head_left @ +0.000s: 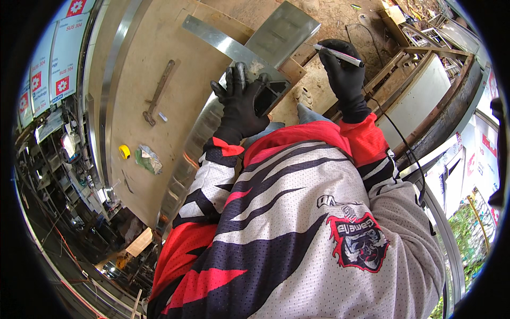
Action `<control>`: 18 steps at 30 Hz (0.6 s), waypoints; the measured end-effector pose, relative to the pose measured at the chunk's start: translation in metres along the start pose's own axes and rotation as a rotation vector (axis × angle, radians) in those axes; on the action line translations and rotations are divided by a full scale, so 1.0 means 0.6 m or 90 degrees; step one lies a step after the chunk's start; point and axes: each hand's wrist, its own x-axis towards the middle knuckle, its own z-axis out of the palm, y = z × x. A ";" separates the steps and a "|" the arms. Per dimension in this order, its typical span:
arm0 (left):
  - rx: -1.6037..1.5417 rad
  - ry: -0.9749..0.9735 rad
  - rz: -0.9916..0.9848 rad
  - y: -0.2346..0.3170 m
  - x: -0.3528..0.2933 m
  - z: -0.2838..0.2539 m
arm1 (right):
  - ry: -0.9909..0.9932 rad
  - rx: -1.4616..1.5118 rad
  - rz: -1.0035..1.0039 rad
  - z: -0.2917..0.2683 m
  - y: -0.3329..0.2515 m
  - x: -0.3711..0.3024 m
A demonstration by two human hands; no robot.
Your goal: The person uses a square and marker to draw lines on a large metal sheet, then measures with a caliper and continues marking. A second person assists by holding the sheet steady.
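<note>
My left hand (240, 101), in a black glove, lies with fingers spread on a flat metal strip (215, 40) at the table's edge. Its thumb side touches a dark frame-like piece (273, 91) with openings, partly covered by the hand. My right hand (342, 77), also gloved in black, is closed around a slim white marker pen (340, 55). That hand is raised off to the right, apart from the metal. Beyond the strip, a grey sheet-metal piece (284, 33) juts past the table's edge.
On the tan tabletop (135, 69) lie a hammer (158, 95), a small whitish piece (162, 116), a yellow tape measure (124, 152) and a crumpled plastic bag (149, 159). A rusty-edged frame (443, 101) stands at right, with a black cable (396, 127) beside my right arm.
</note>
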 end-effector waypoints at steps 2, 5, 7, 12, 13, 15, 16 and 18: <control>0.000 -0.002 0.001 -0.001 0.001 0.000 | 0.003 0.024 0.005 -0.003 -0.004 0.001; 0.000 0.001 0.003 -0.001 0.000 0.001 | -0.004 0.007 -0.036 -0.002 -0.011 0.001; 0.004 0.009 0.004 0.000 0.000 0.001 | -0.017 -0.067 -0.057 0.004 -0.016 -0.002; -0.008 0.022 -0.004 0.007 -0.001 -0.002 | -0.176 -0.167 -0.216 0.047 -0.023 -0.002; 0.006 0.022 -0.006 0.008 0.000 -0.003 | -0.195 -0.180 -0.254 0.056 -0.023 0.001; 0.001 0.020 -0.009 0.009 0.001 -0.006 | -0.225 -0.205 -0.285 0.072 -0.022 0.006; 0.009 0.022 -0.007 0.010 0.001 -0.006 | -0.235 -0.218 -0.278 0.078 -0.021 0.008; -0.012 0.023 -0.007 0.009 0.001 -0.007 | -0.249 -0.243 -0.266 0.084 -0.019 0.009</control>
